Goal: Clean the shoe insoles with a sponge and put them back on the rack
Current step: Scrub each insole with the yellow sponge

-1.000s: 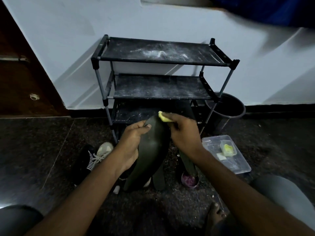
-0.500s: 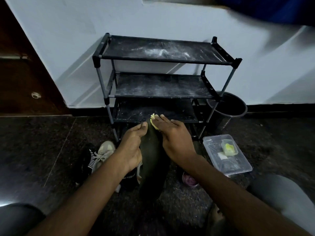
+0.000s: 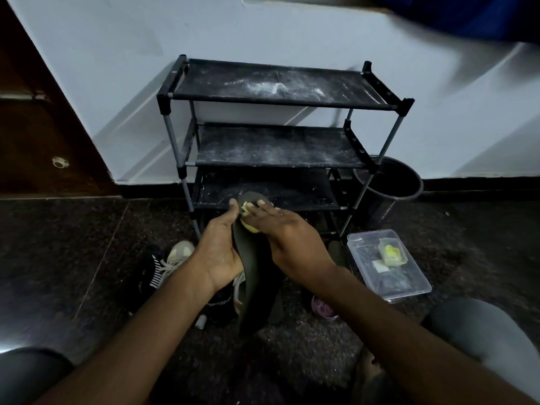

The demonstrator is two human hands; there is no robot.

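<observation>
dark olive foam insole [image 3: 254, 276] with yellow sponge [image 3: 247, 211]
left hand [image 3: 219, 249] grips insole edge; right hand [image 3: 280, 232], fingers flat, presses sponge on its far end.

The left grip [image 3: 219, 252], a bare hand, holds a dark insole [image 3: 254, 276] upright by its edge, thumb up near the toe end. The right grip [image 3: 287, 238] presses a yellow sponge [image 3: 250, 228] flat against the insole's upper part with straight fingers. Behind them stands a dusty black three-shelf rack [image 3: 280, 104] against the wall, a black bucket [image 3: 410, 187] beside it. On the dark floor [image 3: 73, 244] lie a sneaker [image 3: 175, 254] and a clear plastic box [image 3: 415, 287].
</observation>
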